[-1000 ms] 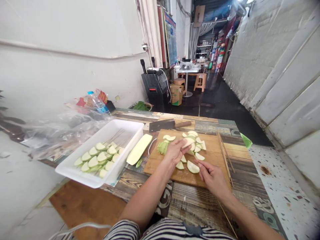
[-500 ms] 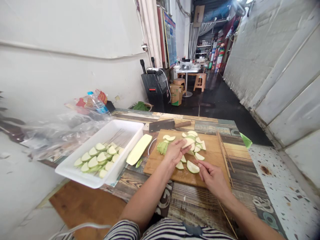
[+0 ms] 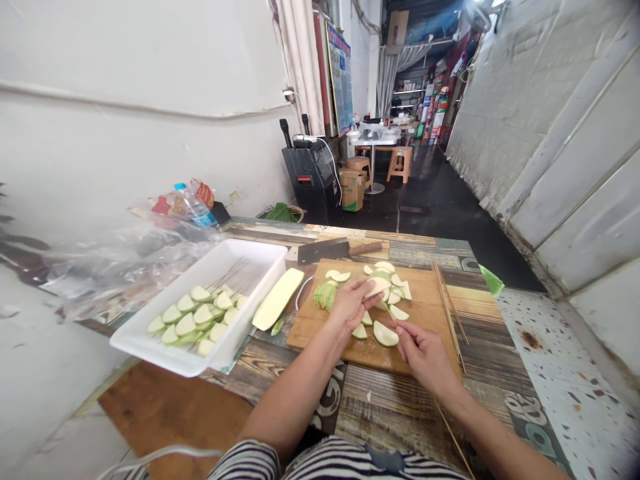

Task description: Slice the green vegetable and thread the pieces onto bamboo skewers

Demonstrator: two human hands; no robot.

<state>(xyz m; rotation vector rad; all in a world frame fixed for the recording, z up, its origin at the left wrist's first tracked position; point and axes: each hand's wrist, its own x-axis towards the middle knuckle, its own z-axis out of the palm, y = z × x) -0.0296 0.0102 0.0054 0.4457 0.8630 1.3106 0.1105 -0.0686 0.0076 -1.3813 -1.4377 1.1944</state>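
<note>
My left hand [image 3: 351,303] pinches a pale, green-edged zucchini slice [image 3: 379,287] above the wooden cutting board [image 3: 425,300]. Between the fingers of my right hand [image 3: 425,350] is a thin bamboo skewer [image 3: 440,417]; its front end points at the slice, and its tail runs back toward my body. Whether the tip is inside the slice is hard to make out. Half-moon slices [image 3: 385,334] lie loose around both hands, and a fanned stack of them [image 3: 325,296] sits on the board's left side.
A white tray [image 3: 125,340] at left contains skewered slices. Beside it lies a halved zucchini [image 3: 279,299]. A cleaver [image 3: 325,251] rests behind the board, and spare skewers [image 3: 453,320] lie along its right side. Plastic bags [image 3: 120,260] and a bottle [image 3: 200,213] stand by the wall.
Almost nothing differs. Both hands keep their hold, with only a slight shift of the slice and skewer.
</note>
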